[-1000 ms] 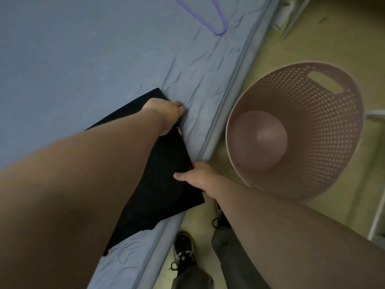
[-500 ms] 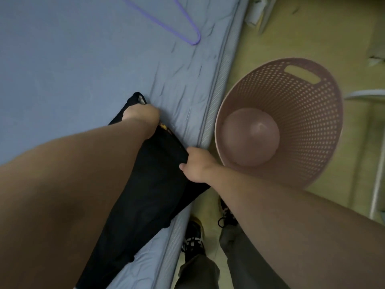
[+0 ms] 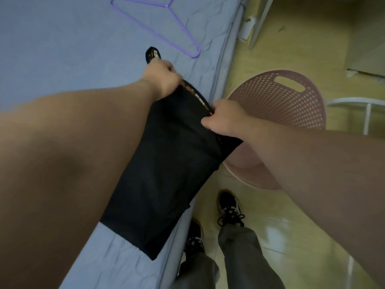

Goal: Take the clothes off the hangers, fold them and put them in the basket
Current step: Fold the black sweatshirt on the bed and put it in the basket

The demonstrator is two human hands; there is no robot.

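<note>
Gripping the folded black garment (image 3: pixel 166 163) by its far edge, both hands, left (image 3: pixel 161 78) and right (image 3: pixel 226 119), have lifted it off the bed (image 3: pixel 62 49); it now hangs beside the basket (image 3: pixel 291 105), ready to drop in.

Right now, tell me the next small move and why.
Probably carry the garment rightward over the basket. Both hands, left and right, already pinch its folded top edge, it hangs past the bed's side, and the basket looks empty.
</note>
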